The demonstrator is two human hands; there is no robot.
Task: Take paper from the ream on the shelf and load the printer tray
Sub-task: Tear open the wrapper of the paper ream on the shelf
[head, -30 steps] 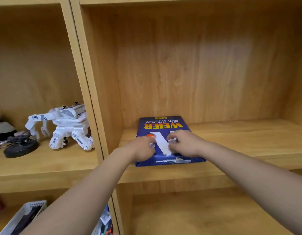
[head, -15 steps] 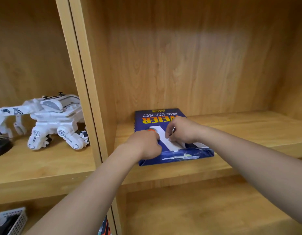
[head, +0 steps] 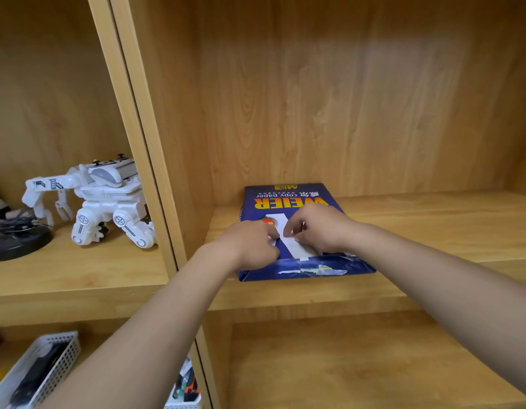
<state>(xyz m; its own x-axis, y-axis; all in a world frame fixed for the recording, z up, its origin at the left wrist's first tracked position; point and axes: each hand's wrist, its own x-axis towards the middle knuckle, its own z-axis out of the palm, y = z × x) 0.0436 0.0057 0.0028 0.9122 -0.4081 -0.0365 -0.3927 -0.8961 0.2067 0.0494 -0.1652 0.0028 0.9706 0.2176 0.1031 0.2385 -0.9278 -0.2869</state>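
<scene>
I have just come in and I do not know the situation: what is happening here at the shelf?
A person is reaching into a wooden shelf with both bare hands. The left hand and the right hand rest on top of a blue ream of copy paper that lies flat there, fingers working near its torn front end. No sheets are out yet, and no printer is in view. A white toy robot stands in the neighbouring compartment.

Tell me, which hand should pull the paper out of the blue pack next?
Probably the right hand. Its fingers already pinch at white paper on top of the blue pack, while the left hand rests near the pack's left front corner.
</scene>
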